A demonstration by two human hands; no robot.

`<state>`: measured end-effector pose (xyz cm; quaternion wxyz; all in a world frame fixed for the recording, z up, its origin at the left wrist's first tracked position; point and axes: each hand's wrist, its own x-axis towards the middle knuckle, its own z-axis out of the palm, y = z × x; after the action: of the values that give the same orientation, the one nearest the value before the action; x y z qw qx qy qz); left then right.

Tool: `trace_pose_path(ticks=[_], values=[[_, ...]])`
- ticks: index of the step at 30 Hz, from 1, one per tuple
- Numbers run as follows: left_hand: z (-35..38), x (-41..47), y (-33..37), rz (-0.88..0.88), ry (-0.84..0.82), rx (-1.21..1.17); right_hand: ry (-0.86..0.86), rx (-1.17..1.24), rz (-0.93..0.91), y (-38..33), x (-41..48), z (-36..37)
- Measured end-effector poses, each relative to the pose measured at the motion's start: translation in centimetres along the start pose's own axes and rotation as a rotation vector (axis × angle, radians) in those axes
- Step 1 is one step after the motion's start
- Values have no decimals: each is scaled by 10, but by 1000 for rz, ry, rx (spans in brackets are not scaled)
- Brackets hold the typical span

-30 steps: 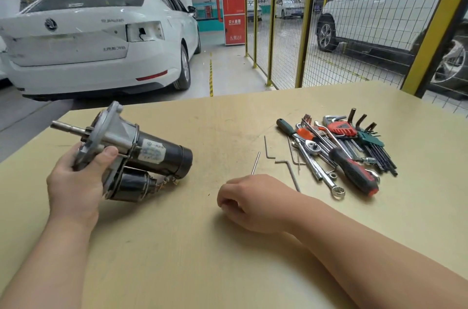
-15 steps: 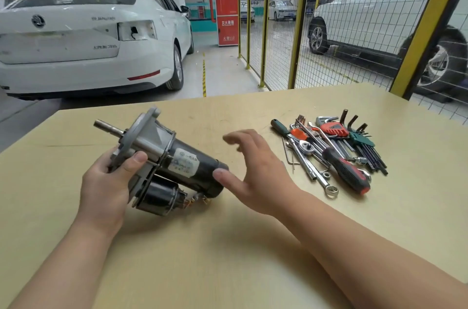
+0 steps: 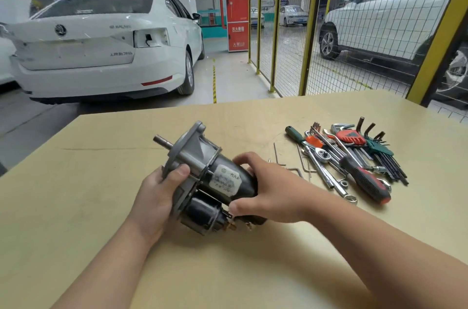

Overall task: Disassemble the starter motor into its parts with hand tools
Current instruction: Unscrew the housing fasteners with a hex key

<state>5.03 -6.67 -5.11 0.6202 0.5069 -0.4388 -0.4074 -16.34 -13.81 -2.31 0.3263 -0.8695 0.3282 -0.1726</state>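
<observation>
A big tan table (image 3: 76, 207) stood in a car shop. Behind it was a white car (image 3: 101, 55), a red cabinet (image 3: 236, 15) and a yellow wire fence (image 3: 311, 30), with another pale car behind the fence.

The starter motor (image 3: 200, 156) was near the middle of the table, tipped so its thin shaft pointed up and away to the left. The left hand (image 3: 157, 197) gripped the grey front end, with the thumb on top and the fingers curled behind. The right hand (image 3: 266, 192) wrapped round the black back end, fingers over the top and thumb below.

That hand hid the back of the motor. I could not tell if the motor touched the table. The words on its white sticker were too blurry to read. Both arms were cut off at the bottom edge.

To the right lay a pile of tools, with a red and black screwdriver (image 3: 364, 179) and a shiny ratchet (image 3: 319, 156). A red holder (image 3: 350, 137) and a green holder (image 3: 379, 149) each held a row of bent keys. A few loose bent keys (image 3: 277, 154) lay just beside the right hand.
</observation>
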Motion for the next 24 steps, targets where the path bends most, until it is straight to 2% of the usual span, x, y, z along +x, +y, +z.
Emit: trace_pose_path(ticks=[2, 4, 6, 7, 9, 11, 13, 18, 22, 24], values=[[1, -3, 0, -82, -47, 116, -55, -121, 31, -7, 0, -19], [2, -6, -2, -101, -62, 346, -105, -283, 44, -18, 3, -38], [-5, -5, 1, -55, 163, 760, -139, -446, 56, -32, 8, -55], [-10, -4, 4, -13, 300, 872, -161, -513, 72, -39, 12, -62], [-22, 0, 7, 29, 409, 831, -209, -641, 101, -53, 18, -75], [-28, 6, 4, 46, 435, 644, -231, -825, 78, -65, 24, -84], [-26, 13, -4, 40, 376, 481, -223, -1018, 13, -76, 30, -88], [-12, 14, -15, -12, -130, 422, -190, -1342, -188, -81, 45, -86], [-12, 10, -16, -2, -213, 383, -153, -1402, -362, -72, 46, -91], [-15, 11, -14, 3, -250, 412, -141, -1402, -378, -69, 46, -93]])
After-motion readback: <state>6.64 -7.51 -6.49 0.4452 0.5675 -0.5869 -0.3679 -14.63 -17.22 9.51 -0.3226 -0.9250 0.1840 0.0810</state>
